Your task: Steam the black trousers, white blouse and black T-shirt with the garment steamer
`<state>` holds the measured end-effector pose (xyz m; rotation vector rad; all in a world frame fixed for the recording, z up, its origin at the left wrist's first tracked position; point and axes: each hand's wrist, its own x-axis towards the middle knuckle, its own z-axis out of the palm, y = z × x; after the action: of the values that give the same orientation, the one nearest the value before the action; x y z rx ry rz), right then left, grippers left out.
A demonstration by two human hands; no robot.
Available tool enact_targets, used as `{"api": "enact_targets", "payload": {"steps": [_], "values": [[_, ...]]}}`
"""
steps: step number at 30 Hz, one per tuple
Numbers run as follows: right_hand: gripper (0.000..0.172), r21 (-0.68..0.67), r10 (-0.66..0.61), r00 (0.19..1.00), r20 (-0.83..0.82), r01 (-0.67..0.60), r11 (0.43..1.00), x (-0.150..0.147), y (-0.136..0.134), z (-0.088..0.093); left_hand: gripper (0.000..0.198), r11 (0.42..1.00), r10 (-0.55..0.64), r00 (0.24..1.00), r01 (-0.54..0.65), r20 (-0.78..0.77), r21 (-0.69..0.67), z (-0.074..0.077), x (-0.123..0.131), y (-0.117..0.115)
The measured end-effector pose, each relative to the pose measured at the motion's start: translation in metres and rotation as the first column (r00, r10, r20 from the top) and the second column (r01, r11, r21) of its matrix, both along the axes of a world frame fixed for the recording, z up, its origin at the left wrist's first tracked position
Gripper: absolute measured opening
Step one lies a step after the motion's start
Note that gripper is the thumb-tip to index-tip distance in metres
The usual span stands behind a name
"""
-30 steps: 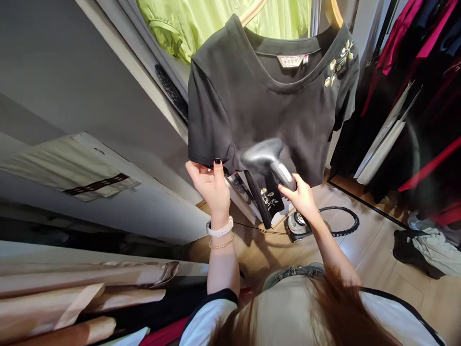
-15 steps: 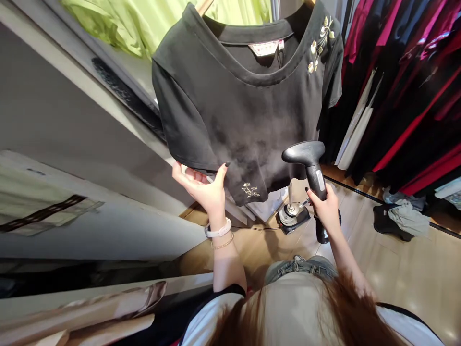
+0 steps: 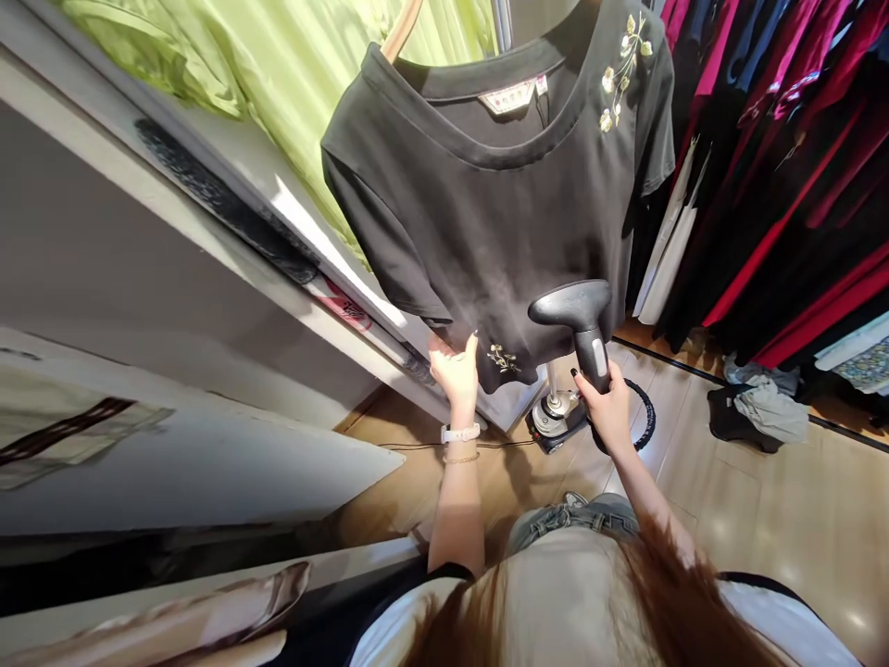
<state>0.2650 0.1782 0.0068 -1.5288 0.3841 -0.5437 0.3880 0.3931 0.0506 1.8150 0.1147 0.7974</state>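
Note:
A black short-sleeved T-shirt (image 3: 500, 213) with gold floral embroidery on one shoulder and near the hem hangs on a wooden hanger (image 3: 401, 32). My left hand (image 3: 457, 375) is at the shirt's side below the sleeve, fingers curled at the cloth and thumb pointing up; the fingertips are partly hidden. In my right hand (image 3: 609, 408) is the handle of a black garment steamer (image 3: 573, 304). Its head is in front of the lower shirt, and I cannot tell whether it touches the fabric. The steamer's base (image 3: 554, 417) stands on the floor behind, with a black hose (image 3: 649, 417) looping at my right.
Lime-green clothes (image 3: 292, 102) hang behind the shirt. Dark, pink and red garments (image 3: 757, 185) line the right side. A white panel (image 3: 278, 435) stands at left. A black item with grey cloth (image 3: 770, 408) lies on the wooden floor (image 3: 750, 519).
My left hand has moved right and closed more, drawing the sleeve and side inward. The steamer has shifted slightly left. The visible steam has thinned, and the view has shifted a little.

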Motion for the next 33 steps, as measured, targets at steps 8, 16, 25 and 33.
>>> {"api": "enact_targets", "payload": {"steps": [8, 16, 25, 33], "values": [[0.049, -0.098, 0.029, 1.0, -0.011, -0.03, 0.995, 0.004, 0.007, 0.013, 0.021, 0.955, 0.236, 0.971, -0.24, 0.044, 0.176, -0.024, -0.02, 0.029], [0.049, -0.072, 0.275, 0.948, 0.159, -0.266, 0.961, 0.035, 0.054, 0.081, 0.032, 0.932, 0.339, 0.92, -0.358, 0.198, 0.065, -0.034, -0.061, 0.034], [0.05, -0.207, 0.375, 0.921, 0.111, -0.347, 0.915, 0.05, 0.083, 0.091, 0.038, 0.818, 0.492, 0.861, -0.508, 0.13, 0.27, -0.028, -0.096, 0.059], [0.05, -0.218, 0.409, 0.912, 0.013, -0.397, 0.892, 0.04, 0.089, 0.084, 0.036, 0.859, 0.483, 0.875, -0.476, 0.006, 0.189, -0.031, -0.105, 0.053]]}}
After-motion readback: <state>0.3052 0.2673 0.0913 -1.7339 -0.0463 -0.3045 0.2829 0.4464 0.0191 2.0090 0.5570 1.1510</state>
